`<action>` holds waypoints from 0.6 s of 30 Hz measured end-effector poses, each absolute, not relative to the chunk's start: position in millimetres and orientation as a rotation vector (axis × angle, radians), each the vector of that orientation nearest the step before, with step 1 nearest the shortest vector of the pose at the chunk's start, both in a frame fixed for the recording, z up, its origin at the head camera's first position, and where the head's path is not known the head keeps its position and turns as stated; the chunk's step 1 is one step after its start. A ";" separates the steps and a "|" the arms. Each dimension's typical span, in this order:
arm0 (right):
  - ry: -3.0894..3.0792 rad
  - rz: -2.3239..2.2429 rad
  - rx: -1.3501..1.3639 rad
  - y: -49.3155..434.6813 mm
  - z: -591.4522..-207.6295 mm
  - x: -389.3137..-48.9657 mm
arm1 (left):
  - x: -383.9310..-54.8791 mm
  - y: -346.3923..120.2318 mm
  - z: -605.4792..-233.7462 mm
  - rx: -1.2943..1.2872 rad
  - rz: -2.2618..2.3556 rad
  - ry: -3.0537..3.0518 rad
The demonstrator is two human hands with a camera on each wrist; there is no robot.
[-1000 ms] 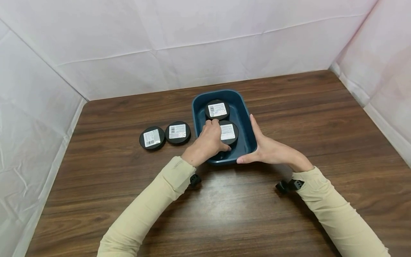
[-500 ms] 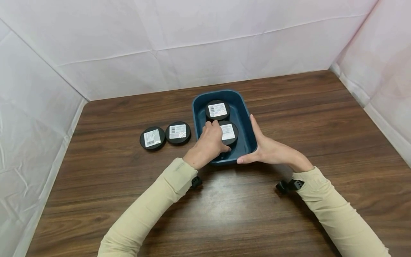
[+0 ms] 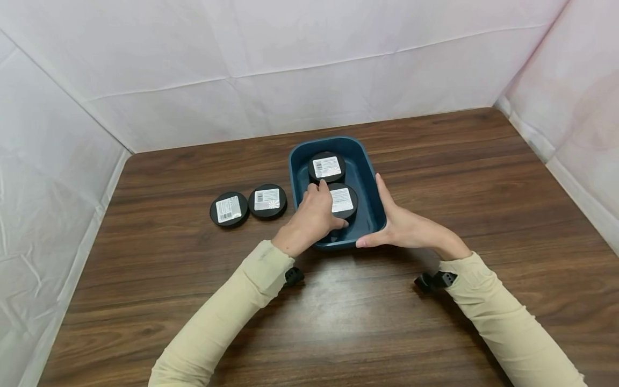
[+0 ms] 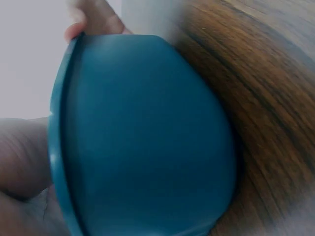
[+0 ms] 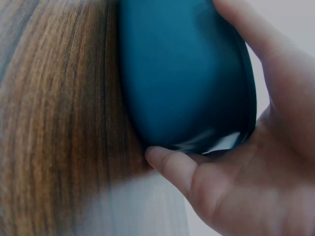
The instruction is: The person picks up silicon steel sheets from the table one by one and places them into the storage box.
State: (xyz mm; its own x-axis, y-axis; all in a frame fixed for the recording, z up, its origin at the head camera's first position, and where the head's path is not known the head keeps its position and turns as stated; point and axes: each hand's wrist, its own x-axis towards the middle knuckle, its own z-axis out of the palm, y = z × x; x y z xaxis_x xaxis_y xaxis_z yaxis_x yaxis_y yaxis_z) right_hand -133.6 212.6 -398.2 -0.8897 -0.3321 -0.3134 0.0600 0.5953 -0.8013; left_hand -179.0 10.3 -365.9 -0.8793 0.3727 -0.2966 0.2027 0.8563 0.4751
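Note:
A dark blue tray (image 3: 359,172) with raised walls holds two flat, round black containers, each with a white barcode label on top. My left hand (image 3: 309,217) reaches over the tray's left wall and grips the nearer container (image 3: 344,200), fingers at its far left edge and thumb at its near side. The farther container (image 3: 326,165) sits just beyond the fingertips. My right hand (image 3: 406,224) holds the tray's near right corner from outside, thumb along the near wall and fingers along the right wall. In the left wrist view, the tray's outer wall (image 4: 147,137) hides the containers.
Two more round black containers, one nearer the tray (image 3: 267,201) and one farther left (image 3: 229,209), lie label up on the brown wooden table (image 3: 193,322). White cloth (image 3: 309,64) hangs behind the table and along both sides.

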 end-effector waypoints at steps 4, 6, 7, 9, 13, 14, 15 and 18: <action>2.390 -1.229 -0.223 211.7 -398.1 -133.7 | -178.2 6.7 -363.0 0.434 0.658 2.650; 2.391 -1.234 -0.232 211.6 -398.4 -133.9 | -177.1 4.9 -361.7 0.435 0.674 2.653; 2.392 -1.234 -0.236 211.4 -398.2 -134.0 | -176.4 4.1 -361.4 0.435 0.683 2.653; 2.389 -1.236 -0.240 210.7 -397.8 -134.1 | -174.9 2.5 -361.8 0.438 0.696 2.656; 2.384 -1.236 -0.236 210.1 -396.0 -133.8 | -172.5 0.9 -364.2 0.456 0.720 2.663; 2.384 -1.236 -0.234 210.2 -395.3 -133.5 | -171.9 0.8 -364.6 0.463 0.729 2.666; 2.383 -1.235 -0.231 210.5 -395.0 -133.3 | -171.4 0.6 -364.8 0.469 0.739 2.667; 2.385 -1.244 -0.240 211.4 -395.0 -133.4 | -169.9 -0.5 -363.2 0.486 0.752 2.674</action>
State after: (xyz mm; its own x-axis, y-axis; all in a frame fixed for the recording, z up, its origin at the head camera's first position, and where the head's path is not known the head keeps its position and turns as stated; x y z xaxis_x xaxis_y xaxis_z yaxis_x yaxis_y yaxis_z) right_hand -133.4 211.4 -395.0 -0.8894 -0.3460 -0.2987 0.0470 0.5807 -0.8127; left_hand -169.9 -0.5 -363.2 -0.8909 0.4026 -0.2103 0.2339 0.8034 0.5475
